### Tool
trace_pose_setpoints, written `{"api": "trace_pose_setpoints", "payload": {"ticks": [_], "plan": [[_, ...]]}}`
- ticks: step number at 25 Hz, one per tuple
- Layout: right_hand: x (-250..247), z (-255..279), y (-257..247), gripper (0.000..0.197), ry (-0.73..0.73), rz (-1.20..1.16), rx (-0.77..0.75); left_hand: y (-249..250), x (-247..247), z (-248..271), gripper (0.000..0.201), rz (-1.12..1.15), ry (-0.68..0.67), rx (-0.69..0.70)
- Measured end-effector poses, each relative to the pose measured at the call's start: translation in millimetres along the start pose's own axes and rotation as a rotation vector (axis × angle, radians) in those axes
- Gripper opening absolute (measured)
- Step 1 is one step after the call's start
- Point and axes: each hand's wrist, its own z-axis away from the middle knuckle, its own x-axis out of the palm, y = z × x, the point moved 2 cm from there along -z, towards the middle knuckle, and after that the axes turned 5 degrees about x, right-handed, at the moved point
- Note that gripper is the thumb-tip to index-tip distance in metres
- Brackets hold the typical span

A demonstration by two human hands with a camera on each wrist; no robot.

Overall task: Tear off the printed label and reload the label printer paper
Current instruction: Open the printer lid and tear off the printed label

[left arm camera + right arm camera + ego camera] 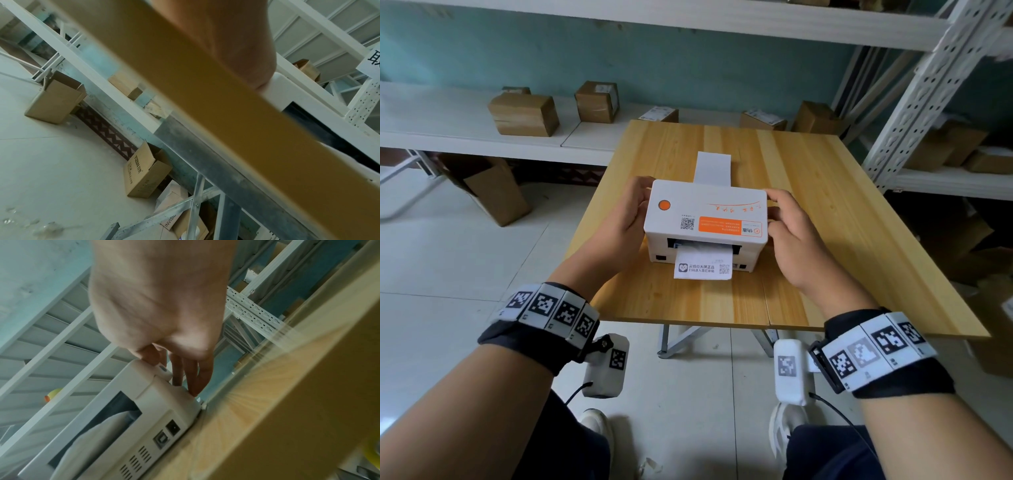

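Note:
A white label printer (705, 212) with an orange button stands in the middle of the wooden table (825, 205). A printed label (703, 267) hangs out of its front slot. A strip of blank paper (713, 168) lies flat behind it. My left hand (626, 212) grips the printer's left side, thumb on the top edge. My right hand (787, 219) holds the right side. In the right wrist view its fingers (193, 378) reach down the printer's (156, 402) side wall and the thumb lies near the lid seam. The left wrist view shows only my left hand's (226, 40) palm, the table edge (205, 97) and a corner of the printer (287, 91).
Cardboard boxes (524, 114) sit on the white shelf behind the table, and an open box (493, 192) stands on the floor at the left. A perforated metal rack (928, 102) with more boxes rises close to the table's right side.

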Motion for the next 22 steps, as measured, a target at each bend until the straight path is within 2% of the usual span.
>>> {"api": "trace_pose_setpoints", "payload": {"ticks": [3, 6, 11, 13, 15, 17, 20, 22], "plan": [[0.7, 4.1, -3.1, 0.036, -0.007, -0.056, -0.001, 1.1, 1.3, 0.5, 0.021, 0.0, 0.0, 0.012], [4.8, 8.8, -7.7, 0.048, -0.031, -0.05, -0.013, 0.1, 2.3, 0.9, 0.02, -0.027, 0.027, 0.07], [5.2, 13.9, -7.9, 0.083, -0.116, -0.02, 0.006, -4.3, 1.6, 0.5, 0.021, -0.039, 0.027, 0.166], [2.5, 13.8, -7.3, 0.089, -0.093, -0.013, 0.006, -6.9, -0.3, -0.8, 0.024, 0.006, 0.021, 0.182], [1.8, 13.7, -7.3, 0.088, -0.083, -0.024, -0.003, -11.7, -3.5, -3.0, 0.026, 0.137, 0.003, 0.136], [1.4, 13.6, -6.7, 0.084, -0.074, -0.04, -0.02, -14.9, -6.3, -3.8, 0.037, 0.215, -0.031, 0.078], [-0.1, 13.5, -7.0, 0.079, -0.067, -0.051, -0.05, -14.0, -3.2, -0.4, 0.068, 0.197, -0.121, 0.057], [-0.7, 13.5, -7.7, 0.08, -0.068, -0.037, -0.062, -13.4, 1.1, -0.5, 0.079, 0.12, -0.201, 0.104]]}}
